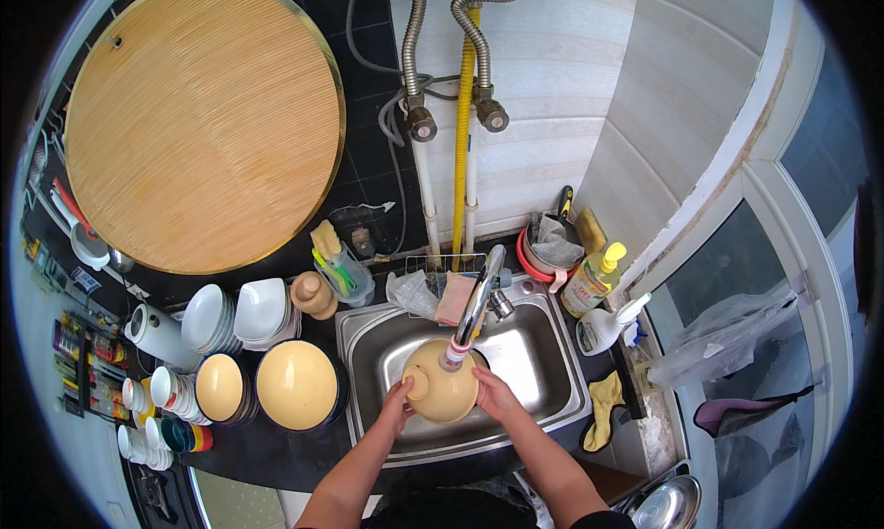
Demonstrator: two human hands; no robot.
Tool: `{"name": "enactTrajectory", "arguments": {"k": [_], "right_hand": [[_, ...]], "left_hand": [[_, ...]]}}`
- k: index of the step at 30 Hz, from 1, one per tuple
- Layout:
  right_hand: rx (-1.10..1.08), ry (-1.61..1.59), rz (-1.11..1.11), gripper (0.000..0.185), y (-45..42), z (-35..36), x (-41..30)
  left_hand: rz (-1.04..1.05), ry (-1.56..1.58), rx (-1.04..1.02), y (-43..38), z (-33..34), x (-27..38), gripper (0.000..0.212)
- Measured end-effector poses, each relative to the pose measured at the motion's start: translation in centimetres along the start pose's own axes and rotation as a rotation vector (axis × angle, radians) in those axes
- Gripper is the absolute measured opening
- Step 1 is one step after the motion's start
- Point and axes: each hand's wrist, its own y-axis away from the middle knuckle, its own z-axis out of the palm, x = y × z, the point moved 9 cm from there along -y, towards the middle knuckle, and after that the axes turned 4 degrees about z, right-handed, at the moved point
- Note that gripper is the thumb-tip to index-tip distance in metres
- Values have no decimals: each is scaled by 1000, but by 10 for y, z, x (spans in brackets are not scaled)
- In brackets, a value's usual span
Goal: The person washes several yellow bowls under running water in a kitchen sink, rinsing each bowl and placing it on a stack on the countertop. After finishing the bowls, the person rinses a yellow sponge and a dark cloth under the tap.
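Note:
Both hands grip a yellow bowl (pixel 445 399) over a stainless steel sink (pixel 545 363). Its rounded outside and foot ring show, and the inside is hidden. My left hand (pixel 398 406) holds it at the left, by the foot ring. On the opposite side, the fingers of my right hand (pixel 494 393) curl around its edge. A chrome faucet (pixel 476 297) with a pink-ringed nozzle reaches down in front of the bowl. I cannot tell whether water is running.
Left of the sink stand stacked yellow bowls (pixel 297 384), white dishes (pixel 261 311) and a wooden mortar (pixel 314 295). To the right are a detergent bottle (pixel 590 284), a white spray bottle (pixel 602 330) and a yellow cloth (pixel 604 405). A large round board (pixel 207 121) looms behind.

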Motion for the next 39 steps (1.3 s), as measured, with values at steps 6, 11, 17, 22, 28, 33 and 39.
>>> {"name": "enactTrajectory", "arguments": {"k": [6,11,17,22,28,33,39], "right_hand": [[-46,44,-42,38,-14,22,-6],[22,175,23,35,-18,0,11],[125,145,-61,31,-19,-7,-3],[233,-22,-180,28,-11,-49,-24],[205,-79,-177,29,32,-66,-27],[195,-61,-169,28,39,-69,-25],[194,-131,-203,25,9,-55,-25]], "left_hand": [[-127,189,51,0,4,-9,68],[-163,186,124,1,11,-6,74],[-307,146,99,3,35,-4,76],[-225,-77,-28,-19,36,-18,59],[-230,-83,-153,-10,45,-30,40],[-251,-62,-170,-12,37,-46,40],[-192,-26,-144,-14,35,-22,44]]}}
